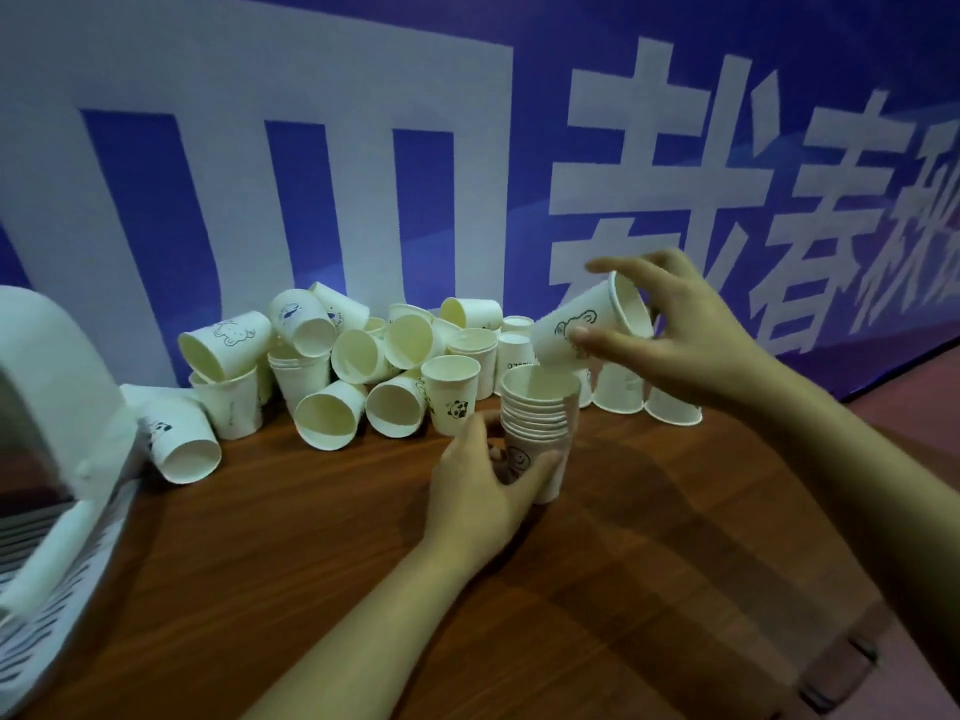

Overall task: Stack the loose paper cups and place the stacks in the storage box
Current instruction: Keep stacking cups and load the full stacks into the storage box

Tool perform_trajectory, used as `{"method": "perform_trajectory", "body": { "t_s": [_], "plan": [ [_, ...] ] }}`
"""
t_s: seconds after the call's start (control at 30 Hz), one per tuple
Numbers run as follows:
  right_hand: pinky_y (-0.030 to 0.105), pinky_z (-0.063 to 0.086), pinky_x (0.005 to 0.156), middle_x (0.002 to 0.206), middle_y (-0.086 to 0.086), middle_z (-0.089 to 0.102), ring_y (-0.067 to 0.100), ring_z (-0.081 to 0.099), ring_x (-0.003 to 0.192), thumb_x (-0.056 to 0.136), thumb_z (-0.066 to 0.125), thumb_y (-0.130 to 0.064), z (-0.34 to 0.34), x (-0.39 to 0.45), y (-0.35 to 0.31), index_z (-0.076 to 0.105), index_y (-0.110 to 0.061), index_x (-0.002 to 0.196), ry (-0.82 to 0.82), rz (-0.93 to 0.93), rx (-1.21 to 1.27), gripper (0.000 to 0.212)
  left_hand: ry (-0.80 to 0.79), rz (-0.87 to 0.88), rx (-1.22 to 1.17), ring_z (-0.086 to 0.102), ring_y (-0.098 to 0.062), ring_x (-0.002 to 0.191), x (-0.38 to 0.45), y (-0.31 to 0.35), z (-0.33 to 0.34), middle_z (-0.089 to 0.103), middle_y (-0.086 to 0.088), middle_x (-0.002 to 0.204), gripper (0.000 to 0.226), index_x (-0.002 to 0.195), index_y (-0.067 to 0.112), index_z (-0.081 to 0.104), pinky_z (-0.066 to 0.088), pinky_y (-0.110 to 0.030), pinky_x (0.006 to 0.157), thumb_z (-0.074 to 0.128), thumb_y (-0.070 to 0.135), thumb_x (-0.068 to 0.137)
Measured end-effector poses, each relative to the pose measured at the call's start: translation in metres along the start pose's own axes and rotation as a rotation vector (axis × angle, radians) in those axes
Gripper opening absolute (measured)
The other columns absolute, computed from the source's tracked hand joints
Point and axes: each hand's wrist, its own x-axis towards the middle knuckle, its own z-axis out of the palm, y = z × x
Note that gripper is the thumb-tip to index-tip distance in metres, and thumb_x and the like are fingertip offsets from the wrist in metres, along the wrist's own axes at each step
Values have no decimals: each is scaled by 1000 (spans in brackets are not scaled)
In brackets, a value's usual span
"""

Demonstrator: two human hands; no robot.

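One stack (537, 423) is gripped by the left hand (480, 491), a single cup (587, 322) is pinched by the right hand (675, 335), while many loose cups (332, 366) remain and the box (78, 511) awaits.

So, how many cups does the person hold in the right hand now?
1: a single cup tilted in the right hand, above the stack held by the left hand.

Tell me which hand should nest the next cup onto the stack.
Right. The right hand already holds a tilted cup just above the stack. The left hand grips the stack's lower part, steadying it upright on the table.
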Motion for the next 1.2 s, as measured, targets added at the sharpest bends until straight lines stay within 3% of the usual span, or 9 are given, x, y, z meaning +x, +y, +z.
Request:
{"method": "perform_trajectory", "body": {
  "t_s": [0.1, 0.17, 0.37, 0.53, 0.63, 0.73, 0.87, 1.0, 1.2],
  "plan": [
    [33, 43, 96, 143, -4, 43, 16, 45, 124, 83, 78, -52, -4, 16, -21, 34, -35, 154, -304, -19, -190, 85, 7, 9, -14, 66, -3, 88, 0, 0, 0, 69, 12, 101, 53, 120, 33, 59, 57, -31, 79, 79, 56, 76],
    [35, 46, 95, 141, -3, 44, 19, 47, 120, 79, 84, -45, 5, 23, -32, 28, -31, 152, -369, -34, -300, 93, 7, 3, -24, 65, -3, 84, 1, 0, 2, 69, 12, 95, 50, 117, 34, 60, 57, -30, 77, 80, 54, 76],
    [29, 40, 95, 146, -5, 45, 13, 48, 125, 77, 77, -66, 47, 14, -24, 39, -29, 149, -213, -33, -145, 89, -1, -31, -55, 62, -2, 65, 4, -6, 2, 62, 13, 71, 42, 106, 34, 59, 57, -33, 71, 84, 45, 75],
    [29, 45, 89, 125, -5, 53, 11, 53, 113, 87, 55, -65, 57, 5, -20, 53, -26, 123, 64, 79, 260, 53, -4, -5, -73, 66, -8, 76, 2, -4, 2, 67, 10, 86, 47, 113, 35, 60, 58, -32, 72, 82, 52, 75],
    [32, 44, 85, 118, 4, 61, 17, 58, 106, 93, 36, -60, 61, 6, -24, 60, -17, 116, 134, 81, 260, 54, 0, 2, -57, 68, -10, 84, 1, -5, 2, 70, 9, 93, 55, 115, 35, 61, 60, -34, 76, 75, 66, 72],
    [40, 47, 91, 126, 21, 62, 36, 59, 116, 102, 19, -45, 67, 10, -23, 61, 2, 128, 77, -3, 119, 68, 21, 3, -50, 68, -10, 83, 0, -4, 1, 69, 9, 92, 62, 117, 34, 61, 60, -36, 76, 71, 71, 69],
    [37, 45, 87, 123, 13, 65, 28, 59, 111, 112, 20, -46, 61, 21, -28, 65, -5, 125, -21, 38, 177, 62, 31, -47, -81, 66, -8, 75, 1, -3, 1, 67, 10, 84, 53, 112, 35, 61, 60, -39, 74, 74, 64, 70],
    [34, 38, 92, 136, 9, 64, 24, 56, 119, 109, 14, -55, 67, 31, -37, 72, -16, 126, -285, 88, 31, 72, -17, -46, -75, 62, -1, 67, 2, -1, 1, 63, 16, 72, 40, 108, 35, 61, 52, -24, 65, 83, 46, 77],
    [37, 35, 107, 145, 7, 59, 24, 51, 131, 108, 12, -57, 86, 18, -16, 64, -23, 136, -329, 138, 50, 69, 19, -52, -49, 65, -10, 72, 3, -4, 1, 64, 10, 80, 53, 110, 37, 59, 60, -41, 72, 76, 63, 68]
  ]
}}
